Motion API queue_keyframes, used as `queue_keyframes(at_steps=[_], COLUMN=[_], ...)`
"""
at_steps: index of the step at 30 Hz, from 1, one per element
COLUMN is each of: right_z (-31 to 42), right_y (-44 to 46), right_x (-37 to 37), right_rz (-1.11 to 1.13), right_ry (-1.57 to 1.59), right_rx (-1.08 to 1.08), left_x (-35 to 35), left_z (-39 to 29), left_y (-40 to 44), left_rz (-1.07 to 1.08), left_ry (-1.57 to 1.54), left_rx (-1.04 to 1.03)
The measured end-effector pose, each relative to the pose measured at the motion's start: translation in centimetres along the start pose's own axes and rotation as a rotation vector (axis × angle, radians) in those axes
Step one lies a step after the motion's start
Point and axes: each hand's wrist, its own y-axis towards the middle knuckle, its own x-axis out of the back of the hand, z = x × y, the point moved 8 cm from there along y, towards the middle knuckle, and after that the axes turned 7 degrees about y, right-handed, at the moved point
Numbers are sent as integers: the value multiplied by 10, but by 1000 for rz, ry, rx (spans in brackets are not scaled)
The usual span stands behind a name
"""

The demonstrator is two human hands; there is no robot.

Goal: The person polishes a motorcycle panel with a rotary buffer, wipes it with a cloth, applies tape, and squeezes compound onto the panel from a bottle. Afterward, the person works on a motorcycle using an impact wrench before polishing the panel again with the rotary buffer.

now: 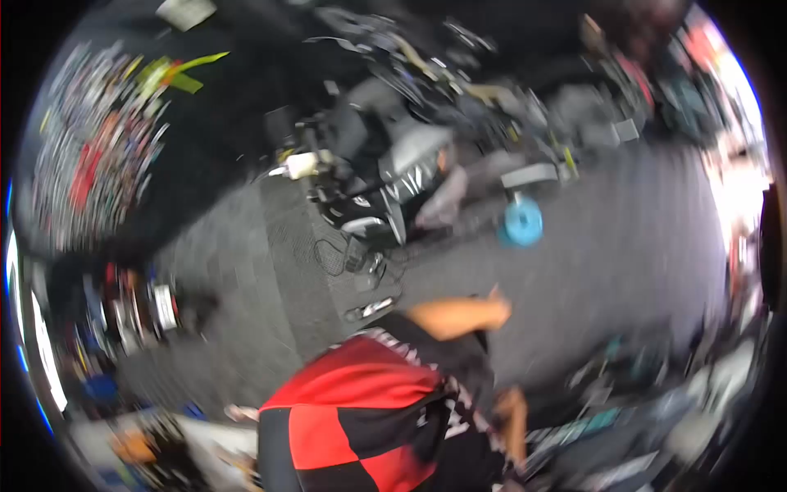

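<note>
One looped cable (316, 256), on the floor (639, 254) left of the left grip (497, 312), could be snagged underfoot; the black-and-white device (371, 309), nearer that grip, could be kicked. Whether either grip is wide, narrow or loaded cannot be told: the left and right grip (511, 403) are blurred. The light-blue round object (523, 223), beyond the left grip, is too smeared to be identified.

Head camera looks down across the floor (623, 254).

a grey floor (631, 254) meets bright light (738, 168) at right.
</note>
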Motion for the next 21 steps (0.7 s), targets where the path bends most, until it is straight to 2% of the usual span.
queue_keyframes(at_steps=[1, 3, 6, 7, 8, 9, 11, 12, 13, 14, 15, 17, 19, 20, 21], right_z=[-48, -123, -216, -177, -97, -67, -22, 1, -10, 13, 32, 58, 95, 111, 123], right_y=[17, 52, 204, 268, 317, 355, 417, 444, 467, 482, 499, 529, 556, 572, 595], right_x=[-74, -111, -105, -64, 4, 45, 132, 177, 218, 254, 289, 360, 417, 448, 480], right_rz=[248, 506, 507, 451, 422, 385, 271, 151, 63, 87, 126, 65, 16, -43, -56], right_ry=[20, -16, 9, 91, 88, 378, 548, 555, 536, 583, 476, 318, 367, 335, 369], right_rx=[-101, -281, -179, -15, 80, -153, -144, -28, -99, -90, -62, 27, 68, 121, 273], left_x=[-26, -21, 92, 123, 171, 212, 290, 321, 344, 370, 401, 463, 539, 586, 635], left_z=[35, 67, 100, 110, 110, 119, 132, 141, 146, 144, 143, 135, 123, 117, 112], left_y=[-2, 3, 49, 72, 93, 103, 134, 153, 169, 182, 195, 215, 227, 228, 236], left_rz=[19, 1, -26, -216, -398, -510, -750, -747, -724, -696, -677, -657, -565, -578, -648], left_ry=[-114, -245, -265, -359, -452, -585, -868, -960, -1061, -1117, -1169, -1183, -1164, -1180, -1201], left_rx=[113, 258, 248, 260, 255, 279, 104, 92, 87, 17, -56, -170, -236, -264, -381])
